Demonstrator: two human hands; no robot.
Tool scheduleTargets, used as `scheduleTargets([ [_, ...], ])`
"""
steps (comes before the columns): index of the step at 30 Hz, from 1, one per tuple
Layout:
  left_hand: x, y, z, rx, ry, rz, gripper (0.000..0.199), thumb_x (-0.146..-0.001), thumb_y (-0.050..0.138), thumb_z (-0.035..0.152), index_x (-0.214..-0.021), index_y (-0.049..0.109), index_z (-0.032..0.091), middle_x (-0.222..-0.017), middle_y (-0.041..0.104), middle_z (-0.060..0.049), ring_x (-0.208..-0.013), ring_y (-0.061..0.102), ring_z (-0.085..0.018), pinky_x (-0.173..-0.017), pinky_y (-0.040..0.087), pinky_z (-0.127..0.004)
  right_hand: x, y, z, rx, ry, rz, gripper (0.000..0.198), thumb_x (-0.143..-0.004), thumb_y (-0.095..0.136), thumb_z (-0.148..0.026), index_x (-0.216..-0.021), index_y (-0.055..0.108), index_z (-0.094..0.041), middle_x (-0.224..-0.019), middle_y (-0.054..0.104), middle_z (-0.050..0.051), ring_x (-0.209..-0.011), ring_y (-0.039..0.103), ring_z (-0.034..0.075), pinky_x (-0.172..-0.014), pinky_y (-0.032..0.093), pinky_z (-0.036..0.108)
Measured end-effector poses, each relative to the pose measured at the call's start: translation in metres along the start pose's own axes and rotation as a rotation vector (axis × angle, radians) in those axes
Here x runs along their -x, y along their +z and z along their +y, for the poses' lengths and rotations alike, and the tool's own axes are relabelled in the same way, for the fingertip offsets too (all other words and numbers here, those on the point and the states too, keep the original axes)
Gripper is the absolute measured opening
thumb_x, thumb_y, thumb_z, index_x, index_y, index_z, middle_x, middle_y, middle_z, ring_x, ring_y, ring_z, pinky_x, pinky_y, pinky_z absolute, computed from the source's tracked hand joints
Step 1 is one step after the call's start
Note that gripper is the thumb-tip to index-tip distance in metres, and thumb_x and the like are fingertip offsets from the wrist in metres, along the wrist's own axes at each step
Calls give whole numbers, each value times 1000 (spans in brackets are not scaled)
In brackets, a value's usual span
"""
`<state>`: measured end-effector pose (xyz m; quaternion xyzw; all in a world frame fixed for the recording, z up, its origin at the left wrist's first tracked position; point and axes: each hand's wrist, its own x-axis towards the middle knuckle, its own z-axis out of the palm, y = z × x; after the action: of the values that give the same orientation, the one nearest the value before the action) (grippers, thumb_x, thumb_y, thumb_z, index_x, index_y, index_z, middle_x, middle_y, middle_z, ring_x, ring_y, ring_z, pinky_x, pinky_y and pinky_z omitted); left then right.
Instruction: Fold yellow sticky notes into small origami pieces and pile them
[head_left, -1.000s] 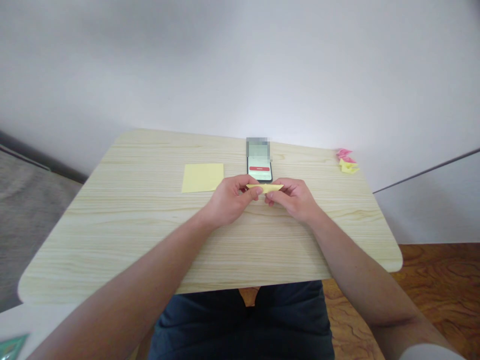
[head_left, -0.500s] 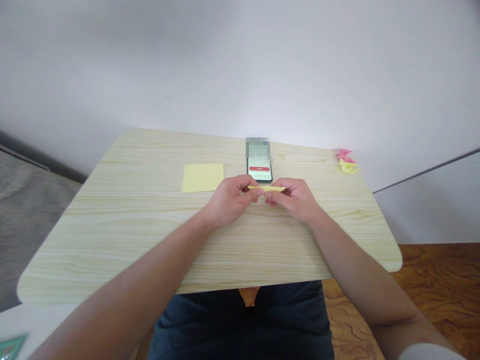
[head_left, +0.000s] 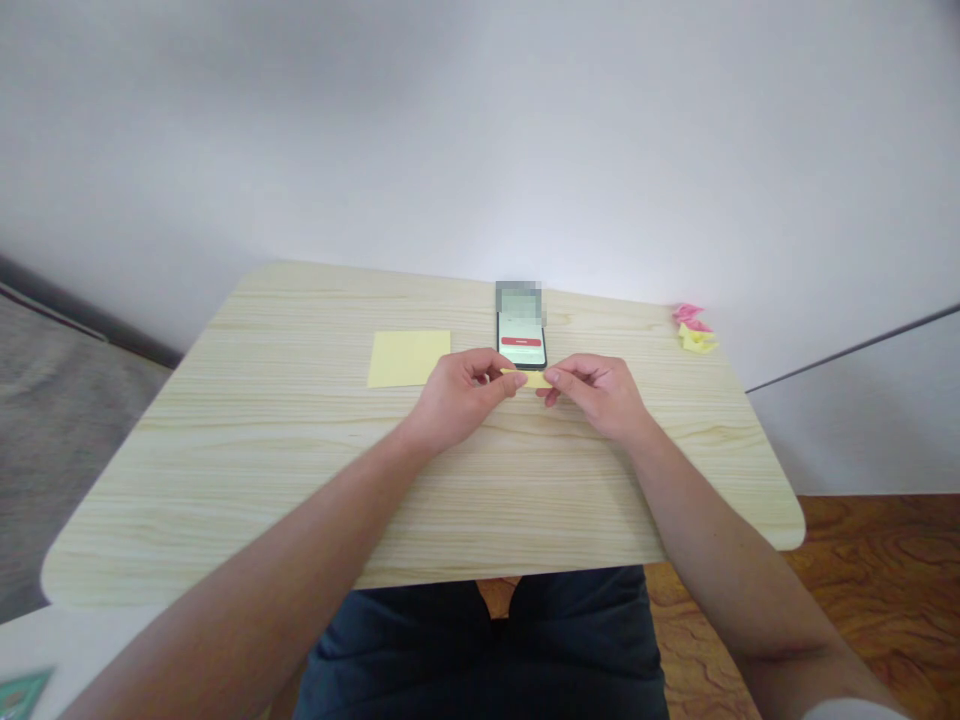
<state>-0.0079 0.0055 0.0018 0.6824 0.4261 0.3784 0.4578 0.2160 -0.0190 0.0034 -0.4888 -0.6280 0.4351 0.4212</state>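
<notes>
Between my two hands is a small folded piece of yellow paper (head_left: 535,380), held just above the table in front of the phone. My left hand (head_left: 466,393) pinches its left end between thumb and fingers. At the right end, the thumb and index finger of my right hand (head_left: 598,389) close on it. Its folds are partly covered by my fingers. The phone (head_left: 523,345) lies with its lit screen up, right behind the paper. To the left, a flat yellow sheet (head_left: 409,358) rests on the table, near my left hand.
The light wood-grain table (head_left: 285,440) has rounded corners and meets a white wall (head_left: 480,140) at the back. Near its right rear edge lie a pink folded paper (head_left: 688,315) and a yellow folded paper (head_left: 697,340), touching. A green item (head_left: 22,692) shows at the lower left.
The yellow paper has turned so more of its front face shows. My right fingers have shifted their pinch on it. The whole view has moved slightly.
</notes>
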Motion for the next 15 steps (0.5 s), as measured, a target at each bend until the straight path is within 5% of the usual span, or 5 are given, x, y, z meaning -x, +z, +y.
scheduleTargets([
  [15,0,-1,-1,60,25,203,19,-81,80,39,-86,78,20,-87,78,-3,-82,68,-18,-76,50,-31,-1,3,1,54,-75,133,24,-86,77,-43,-90,77,-20,-77,77,3,-70,72,17,-68,55,29],
])
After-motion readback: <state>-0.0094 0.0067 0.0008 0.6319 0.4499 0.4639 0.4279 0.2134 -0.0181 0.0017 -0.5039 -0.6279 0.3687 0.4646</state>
